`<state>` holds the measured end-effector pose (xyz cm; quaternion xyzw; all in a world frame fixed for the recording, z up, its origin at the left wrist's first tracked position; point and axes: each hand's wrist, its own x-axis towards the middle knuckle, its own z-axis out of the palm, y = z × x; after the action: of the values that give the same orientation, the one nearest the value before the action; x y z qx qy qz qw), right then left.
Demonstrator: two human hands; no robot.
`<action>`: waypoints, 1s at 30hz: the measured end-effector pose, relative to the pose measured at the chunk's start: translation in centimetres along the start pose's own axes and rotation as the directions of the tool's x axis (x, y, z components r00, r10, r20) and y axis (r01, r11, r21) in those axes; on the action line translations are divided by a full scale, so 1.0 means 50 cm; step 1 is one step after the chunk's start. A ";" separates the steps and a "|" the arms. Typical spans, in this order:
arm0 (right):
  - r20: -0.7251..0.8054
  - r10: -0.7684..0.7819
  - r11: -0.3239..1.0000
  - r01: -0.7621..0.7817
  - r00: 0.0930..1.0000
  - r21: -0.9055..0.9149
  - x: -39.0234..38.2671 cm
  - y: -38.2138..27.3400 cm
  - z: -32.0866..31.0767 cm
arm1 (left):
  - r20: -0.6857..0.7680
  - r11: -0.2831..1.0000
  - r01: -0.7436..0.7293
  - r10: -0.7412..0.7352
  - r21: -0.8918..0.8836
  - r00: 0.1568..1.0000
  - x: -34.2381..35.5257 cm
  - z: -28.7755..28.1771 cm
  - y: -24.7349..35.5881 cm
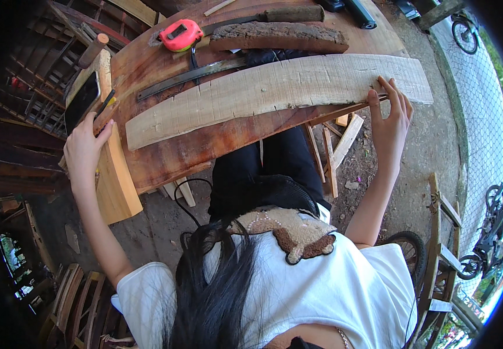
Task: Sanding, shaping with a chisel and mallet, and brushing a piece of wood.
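A long, pale, curved wooden board (263, 90) lies along the near side of a reddish-brown wooden tabletop (216, 139). My right hand (392, 110) rests at the board's right part, thumb and fingers spread against its top and near edge. At the table's left end, my left hand (85, 145) is bent over a light timber beam (117, 180). Its thumb and forefinger sit on either side of a brown, stick-like thing (105, 118), mostly hidden by the hand. Near these fingertips are a dark, slim pen-like tool (106, 101) and a black phone (82, 103).
Behind the board lie a metal ruler (190, 75), a rough bark-edged piece (280, 37), a pink tape measure (180, 35) and a long blade with a wooden handle (291, 14). Wood offcuts (344, 142) lie under the table. A wooden frame (445, 256) stands at right.
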<state>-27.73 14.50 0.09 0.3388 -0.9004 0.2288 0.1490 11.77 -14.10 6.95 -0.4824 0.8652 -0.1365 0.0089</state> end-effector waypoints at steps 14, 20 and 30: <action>0.008 0.010 1.000 -0.010 1.000 -0.021 -0.005 0.003 0.009 | -0.128 0.982 0.147 -0.131 0.119 0.983 -0.049 -0.014 0.009; 0.006 0.008 1.000 -0.008 1.000 0.008 -0.006 0.005 0.010 | -0.096 0.964 0.266 -0.265 -0.002 0.959 -0.058 0.024 -0.020; 0.011 0.019 0.999 -0.019 1.000 0.035 -0.005 0.004 0.007 | 0.085 0.872 0.484 -0.478 -0.069 0.874 -0.048 -0.006 -0.039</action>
<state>-27.73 14.60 -0.39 0.3341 -0.9001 0.2442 0.1359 14.64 -13.01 7.46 -0.6865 0.7225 -0.0803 -0.0186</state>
